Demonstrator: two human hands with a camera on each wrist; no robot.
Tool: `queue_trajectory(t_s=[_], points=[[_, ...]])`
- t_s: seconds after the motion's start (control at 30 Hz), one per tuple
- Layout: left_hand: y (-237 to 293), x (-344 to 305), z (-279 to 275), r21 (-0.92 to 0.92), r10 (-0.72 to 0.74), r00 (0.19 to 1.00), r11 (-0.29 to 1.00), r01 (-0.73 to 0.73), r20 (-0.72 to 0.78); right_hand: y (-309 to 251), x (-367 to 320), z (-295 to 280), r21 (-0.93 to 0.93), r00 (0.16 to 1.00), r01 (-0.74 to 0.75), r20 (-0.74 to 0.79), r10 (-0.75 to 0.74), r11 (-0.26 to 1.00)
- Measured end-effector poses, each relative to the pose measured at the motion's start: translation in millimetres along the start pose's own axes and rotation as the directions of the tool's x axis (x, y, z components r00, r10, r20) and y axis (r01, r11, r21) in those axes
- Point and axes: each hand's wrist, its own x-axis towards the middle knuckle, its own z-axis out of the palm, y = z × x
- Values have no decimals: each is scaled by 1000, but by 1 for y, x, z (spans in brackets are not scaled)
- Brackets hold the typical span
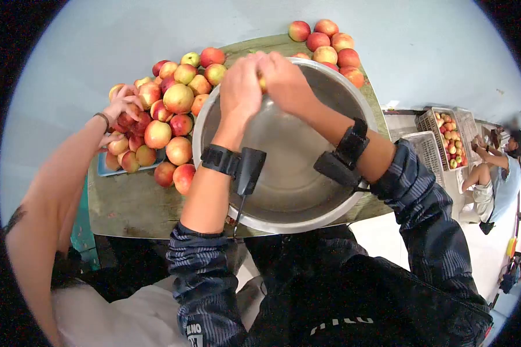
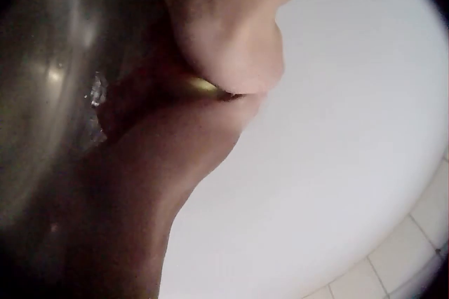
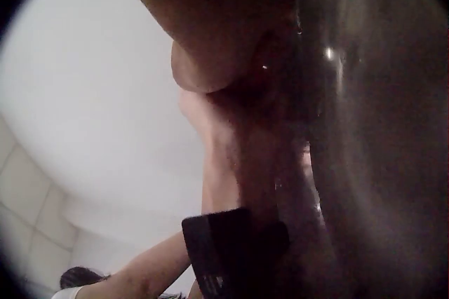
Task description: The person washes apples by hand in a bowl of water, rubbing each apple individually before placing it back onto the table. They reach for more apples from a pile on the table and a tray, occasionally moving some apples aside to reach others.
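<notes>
My left hand (image 1: 239, 87) and right hand (image 1: 287, 84) are cupped together over the far side of a wide metal basin (image 1: 283, 179). Between them they hold a nectarine (image 1: 263, 84), of which only a small yellow patch shows. In the left wrist view, a yellow-green sliver of the nectarine (image 2: 203, 85) peeks out between the heels of both palms. The right wrist view has the hands pressed close, with the fruit hidden. Shallow, cloudy water seems to cover the basin's bottom.
Red and yellow nectarines (image 1: 178, 98) are heaped left of the basin, partly on a blue tray (image 1: 103, 166); another person's hand (image 1: 121, 107) touches them. More nectarines (image 1: 325, 55) lie behind the basin. At right, a person (image 1: 501, 168) sits by fruit crates (image 1: 428, 130) on the floor.
</notes>
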Motion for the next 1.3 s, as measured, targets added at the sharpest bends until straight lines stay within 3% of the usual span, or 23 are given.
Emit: queue_trajectory(t_s=[0.07, 0.1, 0.13, 0.17, 0.23, 0.27, 0.33, 0.4, 0.47, 0.5, 0.6, 0.63, 0.7, 0.73, 0.77, 0.8, 0.83, 0.93, 1.03, 1.1, 1.2, 1.23, 1.3], points=[[38, 6, -11, 125, -311, 940, 947, 295, 138, -5, 16, -21, 376, 854, -519, 261, 450, 768], [53, 8, -16, 201, -461, 867, 882, 425, 189, -4, 19, -25, 465, 706, -708, 447, 550, 531], [55, 7, -19, 250, -432, 881, 890, 381, 194, -3, 22, -30, 467, 511, -849, 603, 613, 249], [56, 7, -21, 298, -401, 894, 894, 334, 201, 2, 24, -31, 408, 319, -913, 747, 583, -23], [58, 6, -21, 336, -326, 923, 909, 247, 202, 4, 26, -34, 328, 152, -894, 863, 482, -306], [58, 5, -21, 327, -285, 940, 921, 213, 190, 4, 26, -35, 354, 174, -878, 863, 474, -323], [56, 3, -18, 269, -235, 966, 942, 199, 110, -6, 28, -41, 446, 310, -885, 782, 541, -137], [48, 2, -9, 163, -222, 975, 961, 223, -22, -20, 26, -42, 494, 553, -822, 579, 599, 281], [32, 1, -2, 8, -202, 978, 979, 203, -48, 1, 15, -17, 259, 959, -281, 118, 258, 924], [33, 4, -4, -70, -191, 980, 980, 186, -61, 1, 16, -14, -17, 997, 68, -27, -68, 998], [41, 7, -7, -146, -497, 866, 854, 499, 51, -4, 8, -17, -34, 999, 18, 31, -17, 999], [42, 3, -4, -88, -424, 905, 903, 420, -38, -3, 7, -19, -172, 992, 117, -14, -122, 978], [38, 2, -7, 75, -376, 927, 924, 374, 12, 18, 5, 15, 78, 972, 79, -229, -59, 994], [38, 3, -8, 155, -351, 936, 927, 342, 34, 19, 7, 13, 302, 979, -122, -123, 165, 946], [39, 2, -7, 148, -270, 963, 951, 270, -23, 20, 9, 12, 481, 925, -328, -9, 379, 813], [43, 2, -9, 161, -279, 960, 949, 271, 31, 3, 19, -16, 563, 698, -696, 383, 605, 447], [47, 5, -12, 174, -287, 954, 947, 269, 84, -5, 24, -32, 424, 333, -905, 730, 596, -14], [54, 6, -13, 164, -133, 984, 980, 112, 122, 7, 18, -22, 334, 220, -894, 908, 355, -299], [48, 6, -13, 90, -108, 983, 991, 95, 148, 7, 19, -22, 310, 208, -933, 879, 429, -183], [39, 7, -10, -14, -134, 986, 991, 136, 98, -9, 17, -29, 451, 488, -865, 652, 581, 220], [27, 10, -5, -181, -168, 985, 971, 158, -42, -19, 14, -30, 254, 879, -445, 306, 365, 859], [23, 10, -4, -206, -189, 980, 963, 174, -55, -19, 12, -29, 97, 953, -215, 238, 188, 972], [19, 6, -3, -296, -286, 957, 919, 262, -40, -22, 12, -23, 147, 950, -310, 92, 299, 939]])
